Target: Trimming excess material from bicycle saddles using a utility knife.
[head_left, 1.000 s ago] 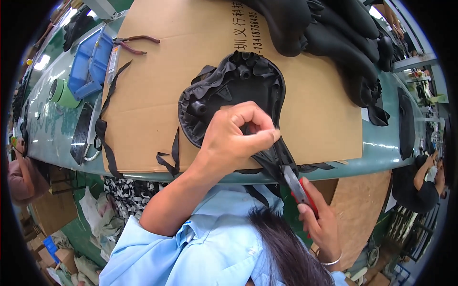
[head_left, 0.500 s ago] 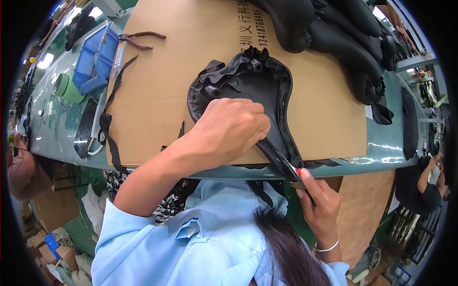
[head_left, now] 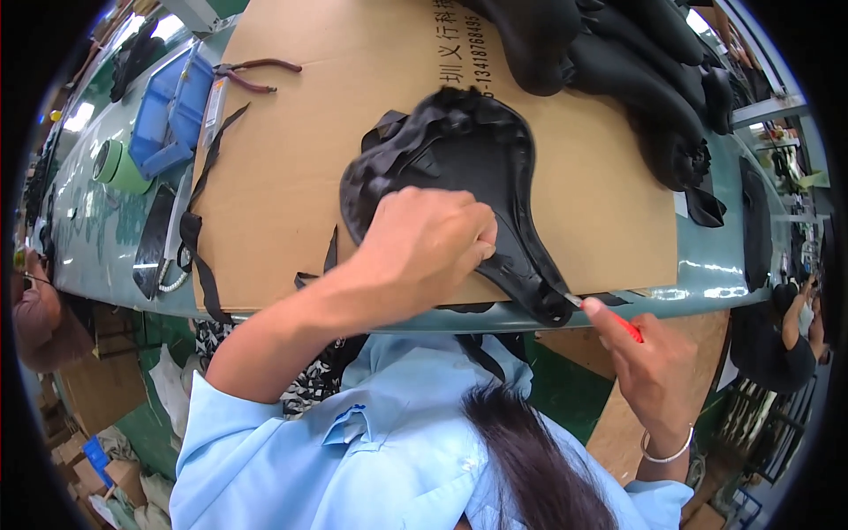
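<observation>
A black bicycle saddle (head_left: 481, 172) lies upside down on cardboard, its narrow nose towards me and past the table edge. Its cover is folded over the rim in gathered wrinkles along the far and left sides. My left hand (head_left: 428, 234) is closed in a fist at the saddle's near left edge, holding it; the fingertips are hidden. In my right hand (head_left: 654, 362) is a red-handled knife (head_left: 629, 329), fingers closed round the handle. Its short metal tip points at the end of the saddle nose.
Several black saddles (head_left: 609, 88) are heaped at the far right. Pliers (head_left: 256, 66) lie at the far left beside a blue bin (head_left: 172, 110) and a green tape roll (head_left: 124, 168). Black fabric strips (head_left: 208, 177) trail along the left of the cardboard (head_left: 274, 177). Other people sit further off at both sides.
My right hand has moved right and a little down, bringing the knife from the side of the saddle nose to its tip. The saddle has turned slightly; my left hand stays on it.
</observation>
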The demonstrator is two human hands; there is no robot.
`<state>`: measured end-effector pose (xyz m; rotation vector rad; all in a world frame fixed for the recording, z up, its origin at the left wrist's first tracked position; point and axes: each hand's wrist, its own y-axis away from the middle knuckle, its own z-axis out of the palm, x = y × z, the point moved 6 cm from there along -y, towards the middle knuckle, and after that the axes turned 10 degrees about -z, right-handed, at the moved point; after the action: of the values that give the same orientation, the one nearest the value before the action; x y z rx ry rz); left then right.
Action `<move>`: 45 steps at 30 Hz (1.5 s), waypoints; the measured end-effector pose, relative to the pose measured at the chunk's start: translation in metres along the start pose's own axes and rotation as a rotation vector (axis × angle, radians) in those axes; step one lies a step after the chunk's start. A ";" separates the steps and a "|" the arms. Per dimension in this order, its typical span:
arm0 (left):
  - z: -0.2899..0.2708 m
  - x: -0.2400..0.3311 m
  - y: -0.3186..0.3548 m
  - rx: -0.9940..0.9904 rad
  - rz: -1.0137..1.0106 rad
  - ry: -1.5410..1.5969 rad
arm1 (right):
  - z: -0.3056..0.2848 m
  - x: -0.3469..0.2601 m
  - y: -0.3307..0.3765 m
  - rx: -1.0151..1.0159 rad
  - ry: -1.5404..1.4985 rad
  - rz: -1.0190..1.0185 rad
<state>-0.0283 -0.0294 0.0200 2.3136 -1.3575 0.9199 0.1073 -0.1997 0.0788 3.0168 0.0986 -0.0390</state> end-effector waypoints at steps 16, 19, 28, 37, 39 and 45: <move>0.018 -0.006 -0.064 -0.220 -0.303 0.355 | 0.076 -0.026 -0.020 0.321 -1.734 0.617; 0.024 -0.019 -0.064 -0.266 -0.401 0.558 | 0.070 -0.041 -0.033 0.121 -1.815 0.587; -0.010 -0.030 -0.069 -0.133 -0.258 1.266 | 0.057 -0.066 -0.019 -0.271 -1.896 0.255; -0.043 -0.093 -0.014 0.397 -0.388 0.474 | 0.077 -0.046 -0.063 0.392 -1.500 0.217; -0.050 -0.084 0.036 0.601 -0.587 0.539 | 0.065 -0.034 -0.080 0.447 -1.355 0.144; -0.034 -0.028 0.115 0.837 -0.612 -0.213 | 0.035 0.006 -0.159 0.571 -1.231 -0.113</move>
<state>-0.1500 -0.0504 0.0201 3.2180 -0.2102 1.1764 0.1022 -0.0462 0.0243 2.8247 0.1414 -2.1288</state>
